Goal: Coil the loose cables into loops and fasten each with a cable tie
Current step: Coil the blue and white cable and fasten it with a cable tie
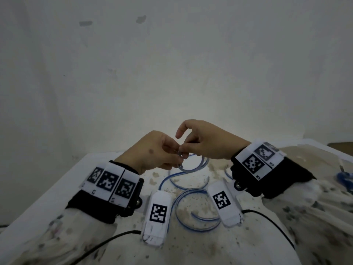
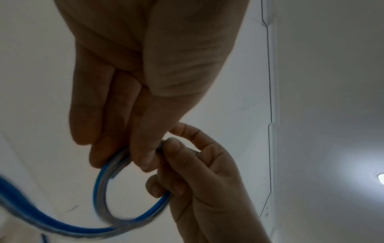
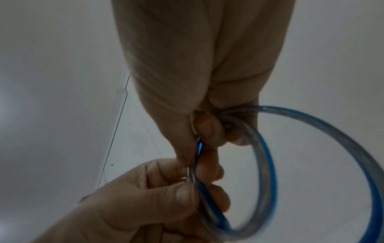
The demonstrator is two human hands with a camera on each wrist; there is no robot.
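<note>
A blue and clear cable (image 1: 193,167) is wound into a small loop held above the table, between both hands. My left hand (image 1: 176,156) pinches the loop's left side with thumb and fingers. My right hand (image 1: 183,149) pinches the same spot from the right, index finger arched above it. In the left wrist view my left hand (image 2: 143,157) grips the cable loop (image 2: 98,189) and the right hand (image 2: 187,177) curls round it. In the right wrist view the cable loop (image 3: 268,164) hangs from my right hand (image 3: 209,131), with the left hand (image 3: 166,195) below. I cannot make out a cable tie.
The cable's loose remainder (image 1: 183,222) snakes in curves over the stained table (image 1: 191,245) below my wrists. Another blue cable bundle (image 1: 343,177) lies at the far right. The table's left edge (image 1: 57,188) runs diagonally. A white wall stands close behind.
</note>
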